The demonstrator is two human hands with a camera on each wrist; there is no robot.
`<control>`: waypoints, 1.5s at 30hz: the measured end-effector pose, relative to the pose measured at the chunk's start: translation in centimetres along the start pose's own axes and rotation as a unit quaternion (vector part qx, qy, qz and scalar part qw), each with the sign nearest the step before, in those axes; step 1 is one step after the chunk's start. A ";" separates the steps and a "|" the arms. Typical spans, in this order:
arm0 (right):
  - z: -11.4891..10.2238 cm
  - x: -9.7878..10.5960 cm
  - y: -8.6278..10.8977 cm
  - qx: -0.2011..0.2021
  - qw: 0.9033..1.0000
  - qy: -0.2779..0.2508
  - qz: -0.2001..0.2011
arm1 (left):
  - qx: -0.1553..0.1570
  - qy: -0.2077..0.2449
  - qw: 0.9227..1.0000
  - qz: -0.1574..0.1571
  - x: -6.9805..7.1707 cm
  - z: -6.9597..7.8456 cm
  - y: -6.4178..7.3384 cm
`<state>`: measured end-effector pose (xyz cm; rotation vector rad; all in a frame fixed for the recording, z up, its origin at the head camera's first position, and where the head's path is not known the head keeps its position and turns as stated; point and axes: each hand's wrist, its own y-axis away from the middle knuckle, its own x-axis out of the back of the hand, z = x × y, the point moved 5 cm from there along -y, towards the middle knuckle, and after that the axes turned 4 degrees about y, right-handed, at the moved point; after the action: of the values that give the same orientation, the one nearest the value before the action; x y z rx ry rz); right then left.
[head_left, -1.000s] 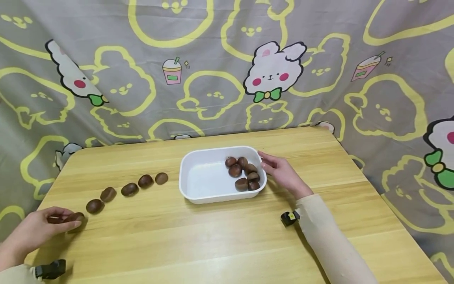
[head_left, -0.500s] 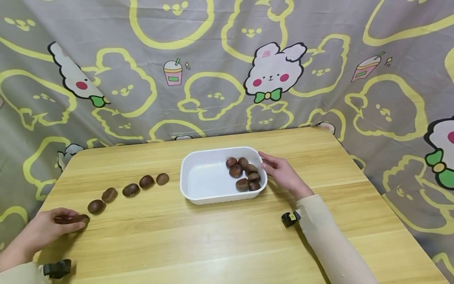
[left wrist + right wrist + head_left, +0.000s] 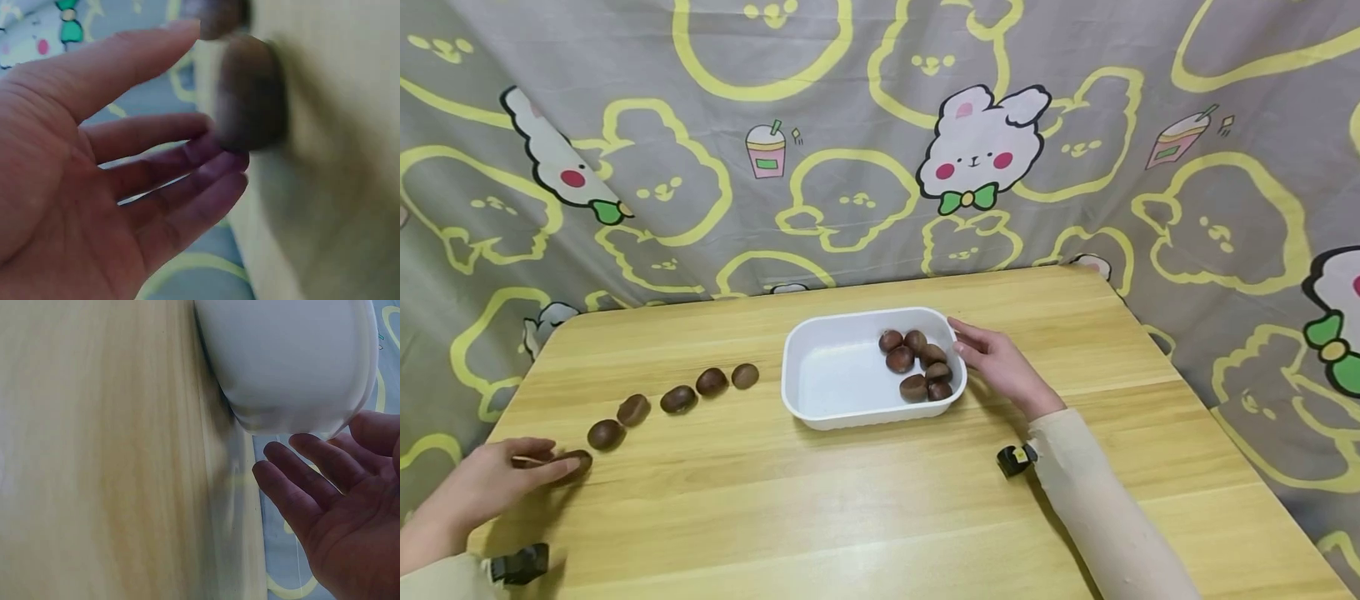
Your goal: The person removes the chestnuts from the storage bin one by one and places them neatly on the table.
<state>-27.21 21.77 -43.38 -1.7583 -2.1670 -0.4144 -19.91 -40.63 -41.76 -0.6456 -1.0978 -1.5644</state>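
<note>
My left hand (image 3: 490,483) is at the left end of a row of brown chestnuts (image 3: 606,434) on the table. In the left wrist view its fingertips reach the edge of the end chestnut (image 3: 251,94), while the thumb stands apart from it. That chestnut (image 3: 580,462) is partly hidden by the thumb in the head view. My right hand (image 3: 1000,367) rests at the right end of a white plastic tray (image 3: 850,421), fingers nearly straight, thumb at the rim (image 3: 365,406). Several chestnuts (image 3: 900,359) lie in the right half of the tray.
The wooden table (image 3: 865,517) ends at the back against a grey curtain (image 3: 865,92) with yellow outlines and rabbit prints. Black wrist cameras sit at both sleeves, the left camera (image 3: 520,564) low over the table. The chestnut row runs slantwise toward the tray's left side.
My left hand has moved slightly right with the end chestnut, bringing it closer to the row, and its thumb has come away from it. The right hand and tray have stayed put.
</note>
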 end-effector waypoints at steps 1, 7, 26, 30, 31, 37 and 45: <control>0.0 0.1 0.0 0.001 1.000 0.002 0.002 | -0.010 -0.011 1.000 0.017 0.4 0.5 0.1; -0.1 0.2 -0.1 0.000 1.000 -0.004 0.003 | -0.063 -0.031 0.991 0.116 2.6 4.3 0.6; 0.1 -0.1 0.0 0.004 1.000 -0.001 0.003 | -0.179 0.089 0.975 0.098 2.0 17.8 -1.9; 0.0 -0.1 0.0 0.006 1.000 0.006 0.004 | -0.204 0.116 0.967 0.095 1.1 20.9 -2.2; 0.1 -0.1 0.0 0.007 1.000 0.009 0.005 | -0.212 0.121 0.965 0.093 0.8 21.7 -2.4; 0.0 -0.3 0.1 0.010 1.000 0.000 0.003 | -0.257 0.147 0.954 0.051 -1.2 27.0 -3.4; 0.1 -0.2 0.2 0.005 1.000 -0.013 0.007 | -0.331 0.122 0.936 0.005 -3.3 34.0 -5.0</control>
<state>-27.01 21.62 -43.52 -1.7819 -2.1688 -0.3792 -28.35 -8.69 -31.57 -0.8636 -0.3612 -1.9538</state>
